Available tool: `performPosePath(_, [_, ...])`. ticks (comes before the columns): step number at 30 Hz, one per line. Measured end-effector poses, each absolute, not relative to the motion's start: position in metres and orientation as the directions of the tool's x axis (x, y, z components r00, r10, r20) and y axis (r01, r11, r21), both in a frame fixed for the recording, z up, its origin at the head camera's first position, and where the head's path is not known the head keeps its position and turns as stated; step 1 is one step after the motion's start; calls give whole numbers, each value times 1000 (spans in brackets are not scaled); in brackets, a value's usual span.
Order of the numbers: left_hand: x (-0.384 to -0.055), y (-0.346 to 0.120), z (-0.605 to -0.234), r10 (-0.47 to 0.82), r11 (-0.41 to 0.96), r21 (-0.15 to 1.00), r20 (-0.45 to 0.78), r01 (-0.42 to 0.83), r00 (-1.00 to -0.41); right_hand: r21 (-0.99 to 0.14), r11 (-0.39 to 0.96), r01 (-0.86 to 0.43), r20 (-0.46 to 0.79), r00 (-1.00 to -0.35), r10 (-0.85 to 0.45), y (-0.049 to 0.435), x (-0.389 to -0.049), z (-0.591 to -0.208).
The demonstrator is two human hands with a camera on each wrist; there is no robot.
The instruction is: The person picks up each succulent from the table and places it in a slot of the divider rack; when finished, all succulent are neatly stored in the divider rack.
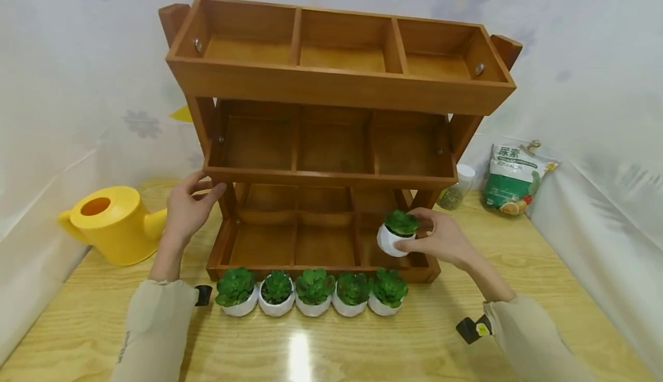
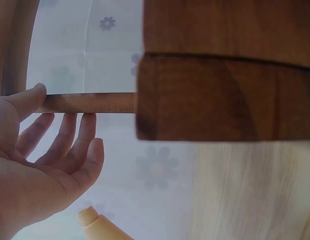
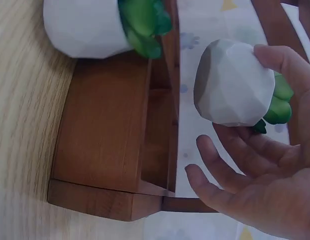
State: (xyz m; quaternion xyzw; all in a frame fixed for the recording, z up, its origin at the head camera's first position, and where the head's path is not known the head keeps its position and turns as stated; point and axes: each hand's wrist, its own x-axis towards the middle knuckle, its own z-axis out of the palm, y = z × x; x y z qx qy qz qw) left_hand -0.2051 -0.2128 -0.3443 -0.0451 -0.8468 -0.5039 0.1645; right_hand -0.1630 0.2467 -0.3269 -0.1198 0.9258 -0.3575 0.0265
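Observation:
A three-tier wooden shelf (image 1: 331,178) with divided compartments stands on the table. My right hand (image 1: 440,233) pinches a small potted succulent (image 1: 397,233) in a white faceted pot, held upright above the right compartment of the bottom tier. In the right wrist view, thumb and fingers hold that white pot (image 3: 235,82) near its rim. At the shelf's left side, my left hand (image 1: 189,203) holds a wooden upright (image 2: 95,103), thumb on one side and fingers on the other. Several more succulents (image 1: 313,293) line up in front of the bottom tier.
A yellow watering can (image 1: 116,224) stands left of the shelf. On the right, behind, are a clear jar with a white lid (image 1: 456,188) and a green-and-white bag (image 1: 513,180) closed by a clip. Patterned white sheeting (image 1: 62,94) surrounds the table (image 1: 430,336).

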Motion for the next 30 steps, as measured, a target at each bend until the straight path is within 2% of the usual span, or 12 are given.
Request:
performPosePath(9, [-205, -212, -344, -86, 490, 836, 327, 246, -941, -589, 780, -213, -64, -949, -308, 241, -196, -335])
performPosePath(19, [-205, -211, -344, -89, 480, 840, 334, 253, -938, -576, 790, -209, -143, -926, -349, 236, -213, -345])
performPosePath(24, [-204, -211, -342, -92, 484, 839, 331, 249, -939, -552, 804, -219, -154, -921, -357, 234, -217, -352])
performPosePath(30, [-204, -212, -342, -91, 481, 840, 331, 249, -939, -543, 786, -295, -116, -901, -418, 232, -218, -357])
